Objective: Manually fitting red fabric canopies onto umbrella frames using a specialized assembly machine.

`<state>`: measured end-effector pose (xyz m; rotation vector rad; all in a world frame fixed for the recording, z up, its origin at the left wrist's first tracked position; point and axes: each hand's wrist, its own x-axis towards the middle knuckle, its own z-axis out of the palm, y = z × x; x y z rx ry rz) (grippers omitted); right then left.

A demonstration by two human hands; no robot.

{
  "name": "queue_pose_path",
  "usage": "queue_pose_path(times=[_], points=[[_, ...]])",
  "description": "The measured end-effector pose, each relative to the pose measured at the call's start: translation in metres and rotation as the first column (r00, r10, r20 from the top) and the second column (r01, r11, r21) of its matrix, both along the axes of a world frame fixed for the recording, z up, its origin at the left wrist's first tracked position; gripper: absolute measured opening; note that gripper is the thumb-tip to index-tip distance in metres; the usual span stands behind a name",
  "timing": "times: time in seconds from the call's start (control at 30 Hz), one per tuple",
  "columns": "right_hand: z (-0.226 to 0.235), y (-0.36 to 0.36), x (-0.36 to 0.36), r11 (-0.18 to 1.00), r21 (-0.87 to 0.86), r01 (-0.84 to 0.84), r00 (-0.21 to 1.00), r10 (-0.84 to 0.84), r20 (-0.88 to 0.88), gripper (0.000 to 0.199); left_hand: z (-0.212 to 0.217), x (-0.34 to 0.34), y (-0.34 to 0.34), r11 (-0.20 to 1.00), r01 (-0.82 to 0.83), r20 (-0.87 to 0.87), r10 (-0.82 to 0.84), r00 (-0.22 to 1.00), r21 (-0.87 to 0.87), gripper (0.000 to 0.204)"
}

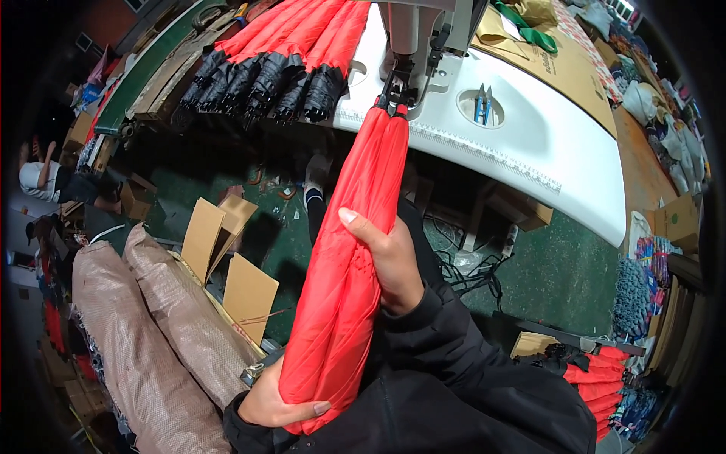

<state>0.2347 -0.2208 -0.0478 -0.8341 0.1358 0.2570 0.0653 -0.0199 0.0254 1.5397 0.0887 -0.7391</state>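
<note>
Centrally, I see a folded red umbrella (352, 257) stretched as a long bundle from the lower middle of the view up to a sewing machine (423, 38), its tip sitting under the machine's needle end. My right hand (389, 261) is wrapped around the middle of the bundle, fingers curled over the cloth and thumb pointing upward along it. My left hand (276, 401) cups the lower end from beneath, thumb pressed across the red cloth, so both hands are closed on the umbrella. The machine stands on a white worktop (544, 144), which has a round recess holding small blue snips (482, 104). To the left of the machine, a row of similar red umbrellas with black ends (272, 68) lies on the worktop's edge. Below, on the green floor (560, 272), stand cardboard pieces (227, 257) and two long woven sacks (151, 333). At lower right, more red umbrellas (597, 378) are piled.
</note>
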Motion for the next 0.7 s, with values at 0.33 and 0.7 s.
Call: queue_pose_path(times=[0.33,0.7], points=[[-0.002,-0.007,-0.016,0.992,-0.093,0.091,0.995,-0.086,0.049,0.034,-0.003,-0.004,-0.004,0.999,0.009,-0.066,-0.012,0.998,-0.054,0.087],[-0.006,-0.011,-0.007,0.994,-0.070,0.083,0.995,-0.079,0.058,0.032,-0.009,0.001,-0.008,0.998,0.016,-0.042,-0.019,0.999,-0.059,0.087]])
